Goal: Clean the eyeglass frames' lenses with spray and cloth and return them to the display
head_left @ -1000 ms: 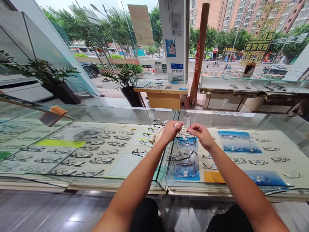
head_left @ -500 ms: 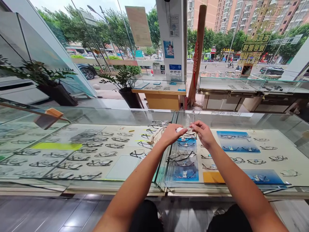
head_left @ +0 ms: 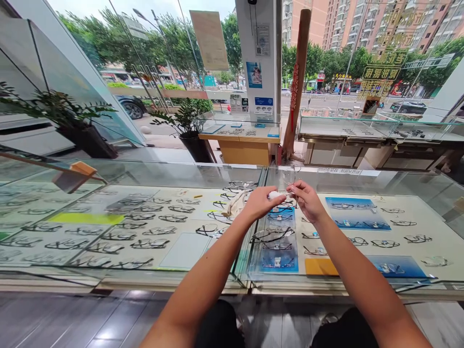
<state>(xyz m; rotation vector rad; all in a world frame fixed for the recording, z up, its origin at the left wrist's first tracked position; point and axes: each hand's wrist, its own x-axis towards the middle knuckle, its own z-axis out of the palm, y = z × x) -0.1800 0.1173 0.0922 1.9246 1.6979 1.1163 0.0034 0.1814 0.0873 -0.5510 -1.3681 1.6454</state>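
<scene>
Above the glass counter, my two hands are close together in front of me. My left hand is closed around a pale cloth, which hangs out beside the wrist; a white bit shows by the thumb. My right hand pinches a thin, wire-like part of what seems to be a pair of glasses. Much of these glasses is hidden by the fingers or lost against the glass. Beneath the hands, other eyeglasses lie on a blue display sheet inside the counter.
Rows of eyeglasses fill the left glass showcase. A blue sheet and an orange card lie in the right one. A wooden stand is at the left. Potted plants and a wooden post stand beyond.
My left hand has shifted slightly right and its thumb sits a little lower. The right fingers have turned slightly, still pinching the thin part.
</scene>
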